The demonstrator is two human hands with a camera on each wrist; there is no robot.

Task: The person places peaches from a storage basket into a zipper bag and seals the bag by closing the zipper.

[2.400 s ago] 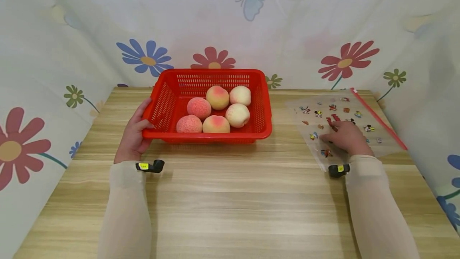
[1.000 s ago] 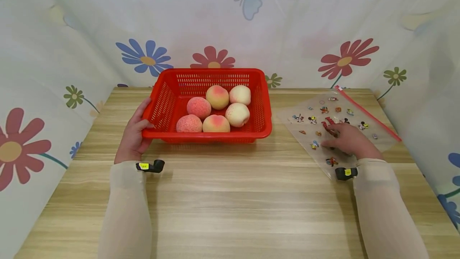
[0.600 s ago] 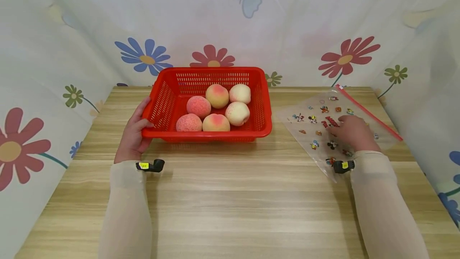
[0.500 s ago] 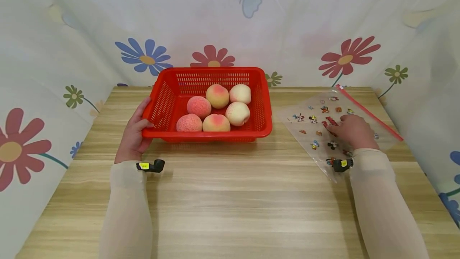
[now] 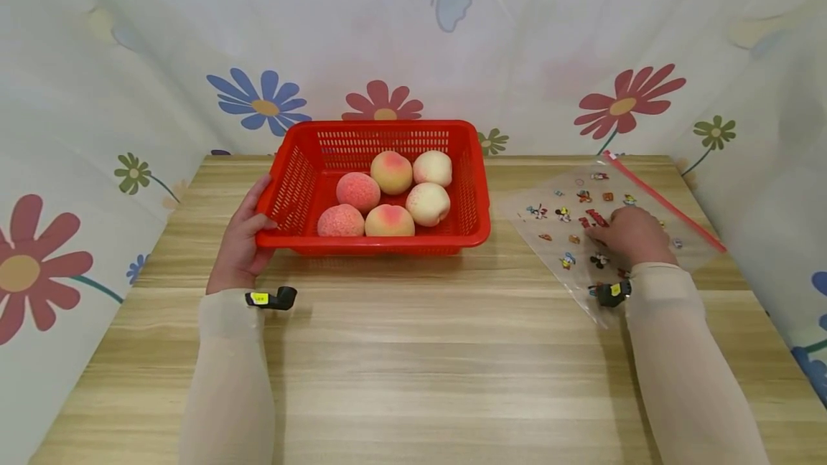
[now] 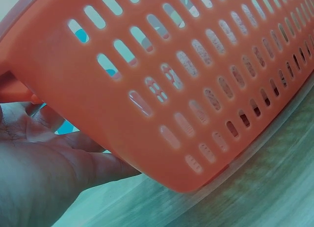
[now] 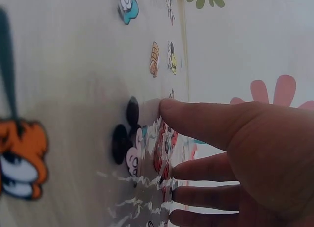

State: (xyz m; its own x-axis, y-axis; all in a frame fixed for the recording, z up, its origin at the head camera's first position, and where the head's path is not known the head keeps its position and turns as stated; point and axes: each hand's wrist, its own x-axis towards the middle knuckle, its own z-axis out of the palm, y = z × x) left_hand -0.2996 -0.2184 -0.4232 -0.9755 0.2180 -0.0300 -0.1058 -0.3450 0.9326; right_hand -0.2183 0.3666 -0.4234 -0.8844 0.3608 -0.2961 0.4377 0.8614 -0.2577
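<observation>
A red plastic basket with slotted sides stands at the back of the table, holding several peaches, some pink, some yellowish, some pale. My left hand grips the basket's left end, thumb on the near corner of the rim. In the left wrist view the fingers reach beneath the rim along the slotted wall. On the right lies a clear zip bag printed with cartoon figures, its slider strip red. My right hand rests on it; thumb and fingertips press the film, which wrinkles beside them in the right wrist view.
The wood-grain table runs back to a white flowered curtain behind the basket and bag. More curtain hangs along both sides. Each cuff carries a small black wrist camera.
The bag has slid slightly left and turned under my right hand, then stopped. The right hand has shifted a little up and left over it. The left hand and basket stay put.
</observation>
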